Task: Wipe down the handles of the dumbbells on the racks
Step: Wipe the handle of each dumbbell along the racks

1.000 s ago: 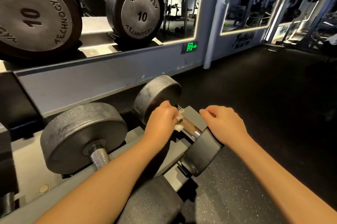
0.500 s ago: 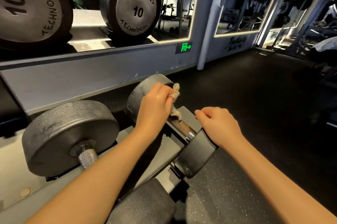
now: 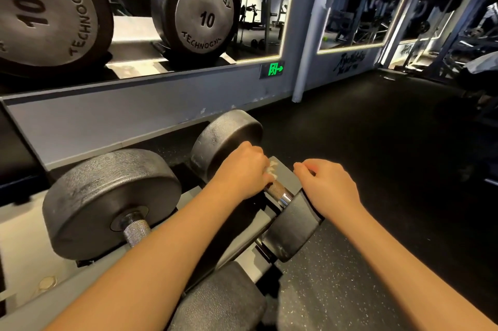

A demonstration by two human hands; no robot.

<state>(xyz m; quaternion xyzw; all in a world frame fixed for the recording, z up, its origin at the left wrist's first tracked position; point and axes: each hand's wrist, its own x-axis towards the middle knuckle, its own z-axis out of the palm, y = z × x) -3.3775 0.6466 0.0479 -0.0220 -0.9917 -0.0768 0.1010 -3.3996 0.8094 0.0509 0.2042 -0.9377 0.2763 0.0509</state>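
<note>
Far left, the left dumbbell (image 3: 110,204): a matte, pitted round head on the grey metal rack (image 3: 24,255), its left handle (image 3: 136,233) a knurled steel stub poking out under the forearm. Next along is the right dumbbell (image 3: 226,139), with a rough dark disc at the far end and a smoother black head nearer us. The left hand (image 3: 242,171) curls over the right handle (image 3: 279,193), fingers clamped round a scrap of whitish cloth (image 3: 272,168) on the bar's far part. Bare knurling and a shiny collar show just past the knuckles. The right hand (image 3: 328,185) sits above the near head, fingers loosely clenched, thumb against forefinger, just right of that handle.
</note>
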